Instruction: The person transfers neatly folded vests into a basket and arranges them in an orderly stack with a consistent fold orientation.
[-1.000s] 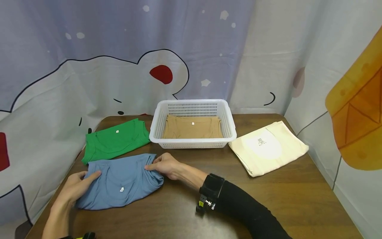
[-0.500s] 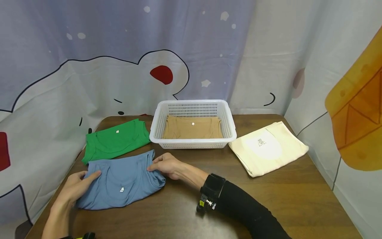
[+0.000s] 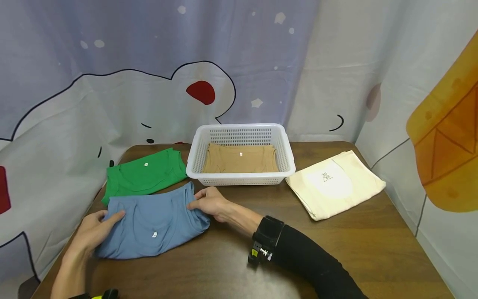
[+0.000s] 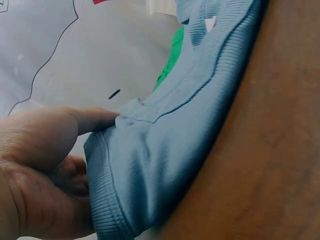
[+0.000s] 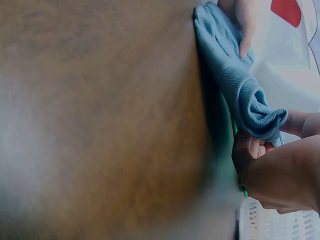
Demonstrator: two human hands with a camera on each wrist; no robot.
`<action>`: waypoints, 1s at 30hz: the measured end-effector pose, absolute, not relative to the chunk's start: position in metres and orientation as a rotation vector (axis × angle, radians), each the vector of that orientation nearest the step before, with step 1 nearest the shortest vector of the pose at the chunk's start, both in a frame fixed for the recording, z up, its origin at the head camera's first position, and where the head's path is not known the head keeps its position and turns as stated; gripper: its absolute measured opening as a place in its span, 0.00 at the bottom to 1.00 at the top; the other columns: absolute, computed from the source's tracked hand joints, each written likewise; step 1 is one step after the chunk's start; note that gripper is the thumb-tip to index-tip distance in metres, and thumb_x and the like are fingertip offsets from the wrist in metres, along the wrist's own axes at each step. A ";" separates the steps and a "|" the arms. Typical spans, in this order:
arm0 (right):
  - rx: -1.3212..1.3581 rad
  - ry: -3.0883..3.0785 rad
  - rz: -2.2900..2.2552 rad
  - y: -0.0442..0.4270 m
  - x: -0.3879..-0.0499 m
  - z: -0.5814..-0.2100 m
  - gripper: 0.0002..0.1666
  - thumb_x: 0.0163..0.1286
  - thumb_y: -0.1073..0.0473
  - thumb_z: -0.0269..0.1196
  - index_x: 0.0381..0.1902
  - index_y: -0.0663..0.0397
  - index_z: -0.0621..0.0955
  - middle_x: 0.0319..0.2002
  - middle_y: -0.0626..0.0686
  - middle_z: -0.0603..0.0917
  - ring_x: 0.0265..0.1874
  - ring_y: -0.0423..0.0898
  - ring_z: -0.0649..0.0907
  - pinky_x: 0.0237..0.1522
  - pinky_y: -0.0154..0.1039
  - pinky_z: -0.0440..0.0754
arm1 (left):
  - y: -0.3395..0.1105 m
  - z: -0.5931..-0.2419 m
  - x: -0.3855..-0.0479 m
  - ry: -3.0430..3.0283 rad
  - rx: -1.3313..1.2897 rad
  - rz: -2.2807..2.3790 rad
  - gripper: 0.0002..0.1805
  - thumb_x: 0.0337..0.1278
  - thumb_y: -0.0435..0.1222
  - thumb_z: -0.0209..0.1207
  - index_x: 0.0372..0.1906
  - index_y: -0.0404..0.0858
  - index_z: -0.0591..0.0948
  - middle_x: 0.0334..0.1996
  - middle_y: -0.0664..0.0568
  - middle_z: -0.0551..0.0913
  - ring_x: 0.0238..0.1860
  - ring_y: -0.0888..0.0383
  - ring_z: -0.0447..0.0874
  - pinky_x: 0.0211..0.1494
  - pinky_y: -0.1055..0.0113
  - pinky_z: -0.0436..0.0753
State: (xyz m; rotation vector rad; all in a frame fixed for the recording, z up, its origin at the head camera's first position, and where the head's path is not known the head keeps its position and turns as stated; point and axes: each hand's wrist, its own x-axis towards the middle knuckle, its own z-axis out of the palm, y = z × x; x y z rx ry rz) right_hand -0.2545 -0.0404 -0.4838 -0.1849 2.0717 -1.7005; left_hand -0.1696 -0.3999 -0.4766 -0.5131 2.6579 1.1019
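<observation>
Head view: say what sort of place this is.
Probably an indoor work corner, perhaps screened off: a brown table set against cartoon-printed hangings, with a white basket and a folded blue garment on it.

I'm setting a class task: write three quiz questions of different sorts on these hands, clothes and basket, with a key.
1. Which garment do the left hand and right hand both hold?
2. Fill the gap: in the head view, the cream cloth lies to the ____ of the white basket.
3. True or false: the green garment lies inside the white basket.

Key: 1. The blue garment. 2. Right. 3. False; the tan garment does.
</observation>
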 end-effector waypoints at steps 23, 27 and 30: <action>-0.341 2.026 -1.795 -0.006 -0.240 -0.444 0.12 0.63 0.67 0.78 0.40 0.56 0.84 0.30 0.44 0.82 0.33 0.37 0.80 0.36 0.30 0.80 | -0.379 -0.427 -0.168 2.838 -0.440 1.209 0.41 0.83 0.61 0.60 0.68 0.24 0.77 0.39 0.53 0.86 0.34 0.63 0.80 0.36 0.65 0.81; -0.367 1.978 -1.802 0.001 -0.235 -0.439 0.12 0.64 0.67 0.77 0.37 0.53 0.82 0.26 0.42 0.79 0.30 0.36 0.77 0.34 0.29 0.77 | -0.373 -0.423 -0.166 2.852 -0.462 1.220 0.39 0.82 0.60 0.61 0.66 0.25 0.78 0.36 0.54 0.84 0.32 0.62 0.78 0.34 0.64 0.79; -0.372 1.967 -1.809 0.008 -0.232 -0.433 0.11 0.65 0.67 0.76 0.38 0.53 0.83 0.26 0.42 0.79 0.29 0.35 0.76 0.33 0.29 0.77 | -0.367 -0.419 -0.165 2.865 -0.466 1.223 0.38 0.81 0.61 0.62 0.64 0.28 0.78 0.34 0.55 0.81 0.30 0.62 0.76 0.33 0.64 0.77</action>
